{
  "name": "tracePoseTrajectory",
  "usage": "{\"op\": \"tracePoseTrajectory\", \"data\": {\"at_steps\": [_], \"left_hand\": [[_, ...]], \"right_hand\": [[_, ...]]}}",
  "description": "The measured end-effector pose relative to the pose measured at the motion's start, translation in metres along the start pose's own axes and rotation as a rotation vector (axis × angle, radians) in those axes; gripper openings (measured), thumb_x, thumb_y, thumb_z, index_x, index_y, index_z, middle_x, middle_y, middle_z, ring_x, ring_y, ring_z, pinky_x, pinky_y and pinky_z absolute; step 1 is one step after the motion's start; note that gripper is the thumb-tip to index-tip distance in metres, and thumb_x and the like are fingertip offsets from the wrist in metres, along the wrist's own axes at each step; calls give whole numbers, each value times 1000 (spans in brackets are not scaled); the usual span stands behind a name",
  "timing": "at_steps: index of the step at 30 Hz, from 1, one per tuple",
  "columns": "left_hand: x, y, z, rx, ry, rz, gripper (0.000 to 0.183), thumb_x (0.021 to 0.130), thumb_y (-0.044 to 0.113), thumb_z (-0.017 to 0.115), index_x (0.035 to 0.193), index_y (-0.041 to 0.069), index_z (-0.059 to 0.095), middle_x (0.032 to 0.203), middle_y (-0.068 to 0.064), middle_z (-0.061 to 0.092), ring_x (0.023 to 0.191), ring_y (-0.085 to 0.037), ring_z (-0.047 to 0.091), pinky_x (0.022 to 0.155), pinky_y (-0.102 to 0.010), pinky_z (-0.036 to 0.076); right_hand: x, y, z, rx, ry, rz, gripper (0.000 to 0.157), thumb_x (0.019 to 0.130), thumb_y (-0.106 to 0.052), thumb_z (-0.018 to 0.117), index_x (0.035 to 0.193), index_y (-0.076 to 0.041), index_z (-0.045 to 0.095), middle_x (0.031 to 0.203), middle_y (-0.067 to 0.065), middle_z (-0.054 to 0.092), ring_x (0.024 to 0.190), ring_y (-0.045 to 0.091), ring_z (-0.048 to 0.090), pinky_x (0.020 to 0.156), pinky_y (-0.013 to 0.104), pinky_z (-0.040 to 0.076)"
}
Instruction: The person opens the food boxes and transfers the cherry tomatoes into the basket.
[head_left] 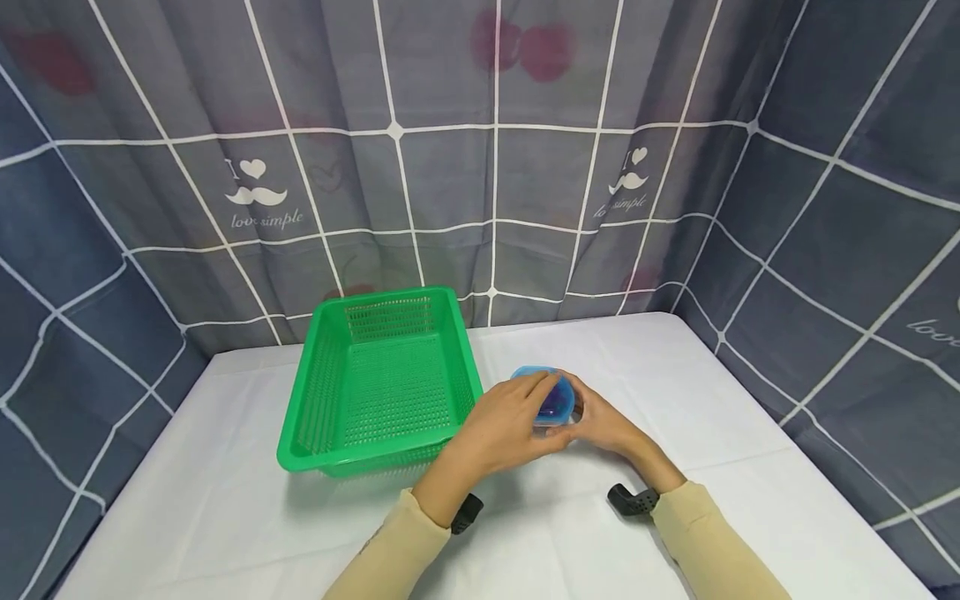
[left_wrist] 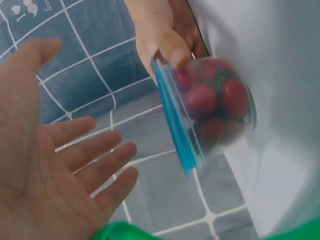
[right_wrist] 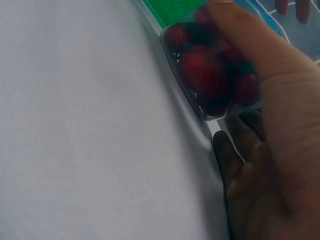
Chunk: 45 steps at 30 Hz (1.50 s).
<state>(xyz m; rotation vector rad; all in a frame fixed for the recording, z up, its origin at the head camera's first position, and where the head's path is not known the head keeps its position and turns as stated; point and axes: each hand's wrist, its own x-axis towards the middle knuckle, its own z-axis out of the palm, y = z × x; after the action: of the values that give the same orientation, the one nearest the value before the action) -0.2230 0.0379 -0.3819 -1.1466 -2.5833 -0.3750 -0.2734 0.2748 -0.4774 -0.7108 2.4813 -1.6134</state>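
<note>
A small clear plastic container (left_wrist: 198, 156) with a blue lid (head_left: 557, 406) stands on the white table, right of the green basket. Red cherry tomatoes (right_wrist: 202, 72) with bits of green stem show through its wall. My right hand (head_left: 606, 423) grips the container from the right, its thumb along the near wall in the right wrist view. On the other side, my left hand (head_left: 498, 425) hovers beside the lid. Seen from the left wrist, this hand has its fingers spread and relaxed, with a gap between them and the lid. In the head view it hides part of the lid.
A green perforated plastic basket (head_left: 306, 404) sits to the left on the white cloth-covered table (head_left: 570, 533), close by my left hand. Dark checked curtains (head_left: 442, 183) stand behind the table and along both sides.
</note>
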Motion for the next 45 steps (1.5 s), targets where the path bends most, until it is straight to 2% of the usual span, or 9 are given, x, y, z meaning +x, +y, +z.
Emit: {"op": "tracePoseTrajectory", "data": {"at_steps": [5, 9, 13, 16, 20, 22, 29, 36, 45], "left_hand": [[11, 2, 9, 36, 49, 32, 71, 93, 53, 66, 147, 10, 55, 145, -5, 61, 132, -21, 60, 109, -36, 50], [14, 2, 14, 21, 33, 23, 65, 94, 46, 67, 145, 7, 57, 145, -8, 61, 132, -24, 60, 107, -36, 52], [16, 2, 24, -26, 17, 10, 60, 94, 38, 68, 143, 5, 57, 144, -12, 60, 132, -25, 59, 105, -35, 52], [18, 1, 32, 11, 38, 25, 59, 92, 35, 69, 142, 5, 57, 140, -10, 61, 129, -23, 60, 108, -33, 50], [22, 0, 40, 96, 68, 33, 63, 91, 38, 69, 144, 7, 55, 139, -8, 61, 131, -23, 58, 113, -35, 45], [22, -2, 43, 114, 59, 15, 67, 92, 43, 68, 148, 8, 52, 144, -9, 59, 136, -24, 55, 116, -39, 42], [19, -10, 52, 88, 4, -63, 71, 94, 52, 66, 149, 8, 54, 151, -10, 55, 143, -25, 49, 121, -43, 36], [17, -14, 59, 78, 95, -53, 62, 94, 54, 68, 136, 8, 65, 143, -10, 62, 138, -25, 55, 119, -41, 40], [19, -14, 62, 57, 127, -58, 59, 92, 54, 70, 132, 10, 69, 140, -7, 65, 136, -23, 56, 117, -39, 41]], "right_hand": [[5, -1, 0, 3, 7, 28, 106, 82, -23, 88, 164, -18, 21, 165, 13, 34, 153, 39, 31, 123, 58, 25], [6, 0, 1, -13, -7, 21, 102, 86, -22, 85, 165, -15, 20, 166, 16, 31, 153, 40, 29, 123, 57, 25], [5, 1, 2, -18, 5, 36, 99, 86, -19, 84, 164, -14, 23, 164, 18, 34, 152, 42, 32, 122, 59, 26], [3, 2, 1, -30, 24, 47, 96, 86, -20, 84, 163, -13, 26, 162, 18, 37, 150, 43, 35, 121, 60, 28], [1, 3, -2, -37, 40, 47, 92, 87, -20, 83, 162, -12, 29, 162, 17, 39, 148, 42, 39, 120, 60, 30], [1, 4, -3, -35, 36, 33, 91, 88, -18, 82, 162, -12, 28, 162, 18, 38, 147, 43, 40, 119, 60, 32], [5, 4, 1, -22, 10, 16, 92, 87, -15, 82, 162, -12, 29, 162, 17, 38, 147, 41, 41, 119, 60, 31], [6, 4, 3, -65, 20, 20, 89, 87, -13, 81, 161, -9, 30, 159, 20, 42, 144, 42, 44, 117, 58, 35], [4, 2, 3, -46, 27, 14, 90, 87, -14, 82, 160, -9, 30, 159, 20, 42, 144, 42, 44, 117, 58, 34]]}}
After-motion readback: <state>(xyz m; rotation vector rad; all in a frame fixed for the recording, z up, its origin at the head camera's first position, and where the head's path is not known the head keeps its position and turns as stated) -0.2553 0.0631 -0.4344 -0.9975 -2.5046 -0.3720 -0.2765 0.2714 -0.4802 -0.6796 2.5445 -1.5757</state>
